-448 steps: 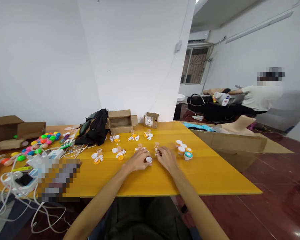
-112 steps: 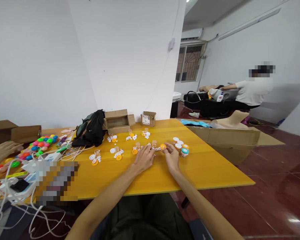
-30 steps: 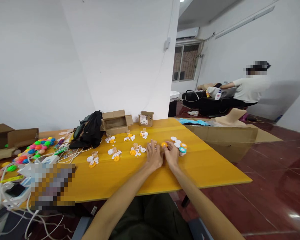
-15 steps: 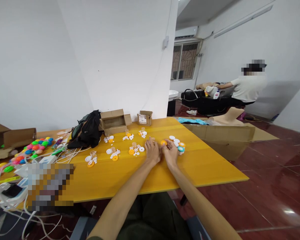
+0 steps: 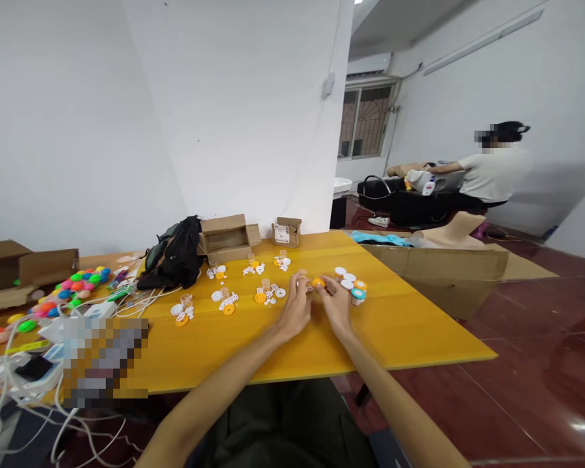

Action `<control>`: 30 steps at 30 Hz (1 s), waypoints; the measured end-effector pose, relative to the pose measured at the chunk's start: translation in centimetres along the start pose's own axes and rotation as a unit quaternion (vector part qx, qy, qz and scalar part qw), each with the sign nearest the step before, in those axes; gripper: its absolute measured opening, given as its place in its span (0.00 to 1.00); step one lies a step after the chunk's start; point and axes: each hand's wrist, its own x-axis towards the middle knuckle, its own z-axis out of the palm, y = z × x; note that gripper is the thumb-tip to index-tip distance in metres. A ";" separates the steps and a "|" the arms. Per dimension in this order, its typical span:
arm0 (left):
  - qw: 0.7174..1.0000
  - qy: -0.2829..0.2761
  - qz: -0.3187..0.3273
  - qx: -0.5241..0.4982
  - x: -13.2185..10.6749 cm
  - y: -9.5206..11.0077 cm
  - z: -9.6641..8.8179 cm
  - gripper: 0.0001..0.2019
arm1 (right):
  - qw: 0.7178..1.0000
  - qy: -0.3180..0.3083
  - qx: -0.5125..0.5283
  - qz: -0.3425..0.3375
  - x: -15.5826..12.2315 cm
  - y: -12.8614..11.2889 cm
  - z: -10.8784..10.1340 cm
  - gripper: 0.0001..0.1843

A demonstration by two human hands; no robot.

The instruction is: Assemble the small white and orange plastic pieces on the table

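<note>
My left hand (image 5: 296, 311) and my right hand (image 5: 336, 304) meet over the yellow table (image 5: 253, 344). The right hand's fingertips pinch a small orange lid (image 5: 318, 282). The left hand's fingers curl toward a small clear cup (image 5: 302, 275) and some white dice beside it; whether they grip anything is hidden. A group of closed little jars (image 5: 351, 286) with white, orange and teal lids stands just right of my right hand. Left of my hands lie loose white and orange lids, clear cups and dice (image 5: 268, 294).
Two open cardboard boxes (image 5: 227, 236) and a black bag (image 5: 175, 255) lie at the table's far edge. Coloured balls (image 5: 73, 289), cables and chargers (image 5: 34, 364) crowd the left end. Another person (image 5: 487, 175) sits far right, beyond a big cardboard sheet (image 5: 448, 273).
My hands stay together at the same spot with the orange lid in the right fingers. The camera has shifted slightly; the left fingers have lifted a little off the table.
</note>
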 end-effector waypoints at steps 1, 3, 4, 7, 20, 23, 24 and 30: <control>1.000 -0.003 0.005 -0.008 -0.4 0.2 -0.6 0.29 | 0.999 -0.031 0.010 0.009 -0.2 -0.3 0.0 0.21; 1.000 -0.008 -0.004 -0.010 -1.1 0.4 -1.7 0.29 | 0.995 -0.096 0.029 0.028 -0.7 -0.9 0.1 0.20; 1.000 -0.009 -0.016 -0.008 -1.2 0.5 -2.1 0.27 | 0.992 -0.119 0.036 0.036 -0.9 -1.2 0.2 0.20; 0.998 -0.014 -0.058 0.001 -1.3 0.6 -2.7 0.22 | 0.984 -0.164 0.049 0.045 -1.5 -2.1 0.5 0.20; 0.993 -0.002 -0.115 0.009 -0.4 0.7 -3.5 0.13 | 0.972 -0.200 0.085 0.089 -1.9 -2.9 0.7 0.28; 0.994 -0.006 -0.109 0.006 -0.4 0.7 -3.5 0.13 | 0.972 -0.190 0.091 0.105 -1.9 -2.8 0.6 0.30; 0.994 -0.006 -0.105 0.003 -0.4 0.8 -3.5 0.13 | 0.972 -0.188 0.092 0.109 -1.9 -2.9 0.6 0.30; 0.995 -0.008 -0.102 -0.020 -0.3 1.0 -3.6 0.13 | 0.967 -0.203 0.098 0.122 -1.9 -3.1 0.5 0.31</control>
